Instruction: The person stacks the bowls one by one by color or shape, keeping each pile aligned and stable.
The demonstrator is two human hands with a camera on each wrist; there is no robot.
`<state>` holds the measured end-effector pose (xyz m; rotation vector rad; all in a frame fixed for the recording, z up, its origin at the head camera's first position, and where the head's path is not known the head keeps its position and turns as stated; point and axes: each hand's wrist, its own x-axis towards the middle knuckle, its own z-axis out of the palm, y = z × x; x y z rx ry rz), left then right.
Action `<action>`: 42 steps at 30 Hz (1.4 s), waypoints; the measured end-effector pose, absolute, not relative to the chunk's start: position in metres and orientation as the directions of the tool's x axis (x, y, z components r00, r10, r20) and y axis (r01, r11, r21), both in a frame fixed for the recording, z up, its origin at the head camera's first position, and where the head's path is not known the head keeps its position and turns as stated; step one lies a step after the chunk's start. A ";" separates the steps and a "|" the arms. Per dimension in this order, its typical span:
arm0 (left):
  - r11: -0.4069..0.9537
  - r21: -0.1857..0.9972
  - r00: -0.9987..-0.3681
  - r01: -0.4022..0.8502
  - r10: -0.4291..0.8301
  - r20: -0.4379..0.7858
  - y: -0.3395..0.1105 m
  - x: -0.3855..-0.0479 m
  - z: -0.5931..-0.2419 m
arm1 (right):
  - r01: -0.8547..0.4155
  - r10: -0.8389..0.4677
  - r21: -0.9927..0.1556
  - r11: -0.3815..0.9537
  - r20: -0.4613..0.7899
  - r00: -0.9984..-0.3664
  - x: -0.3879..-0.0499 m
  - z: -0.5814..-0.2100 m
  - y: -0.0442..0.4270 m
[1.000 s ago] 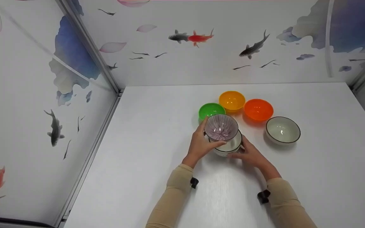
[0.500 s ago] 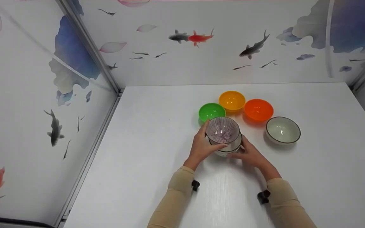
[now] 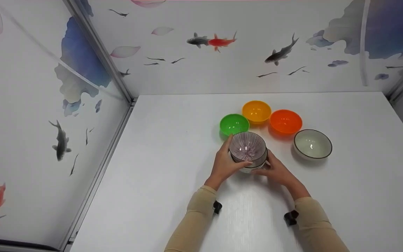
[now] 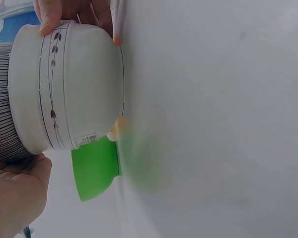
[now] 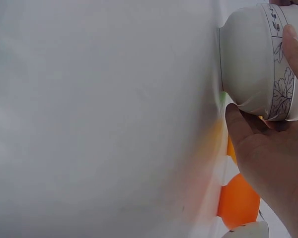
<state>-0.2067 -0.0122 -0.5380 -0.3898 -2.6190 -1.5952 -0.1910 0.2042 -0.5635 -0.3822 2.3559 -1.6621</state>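
A purple-striped bowl (image 3: 247, 145) sits at the mouth of a stack of white patterned bowls (image 4: 89, 74). My left hand (image 3: 224, 162) grips the striped bowl, thumb on its near side and fingers round its left side. The right hand (image 3: 280, 171) holds the white bowls from the right, its thumb on the patterned band in the right wrist view. In the left wrist view the striped bowl's outer wall (image 4: 1, 106) shows dark lines, and the left hand (image 4: 20, 198) is at its edge. How deep the striped bowl sits inside is hidden.
Behind the stack stand a green bowl (image 3: 234, 125), a yellow bowl (image 3: 256, 112) and an orange bowl (image 3: 285, 121). A pale bowl with a dark rim (image 3: 312, 144) stands to the right. Patterned walls border the white table (image 3: 145, 147) at the back and sides.
The left hand has brought the striped bowl down and slightly right, so it covers more of the white bowl's opening. My right hand has stayed in place.
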 end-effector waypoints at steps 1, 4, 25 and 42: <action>0.438 0.867 -0.968 0.237 0.186 0.171 -0.012 -0.206 -0.538 | -0.078 -0.342 -0.943 0.323 -0.040 -0.939 -0.191 -0.564 0.204; 0.435 0.871 -0.970 0.228 0.182 0.163 -0.012 -0.205 -0.539 | -0.075 -0.339 -0.941 0.330 -0.044 -0.940 -0.191 -0.564 0.204; 0.430 0.881 -0.971 0.199 0.206 0.119 -0.010 -0.202 -0.547 | -0.082 -0.340 -0.948 0.308 -0.029 -0.940 -0.192 -0.566 0.203; 0.419 0.891 -0.961 0.174 0.272 0.059 -0.009 -0.198 -0.545 | -0.059 -0.362 -0.948 0.314 -0.062 -0.930 -0.191 -0.561 0.205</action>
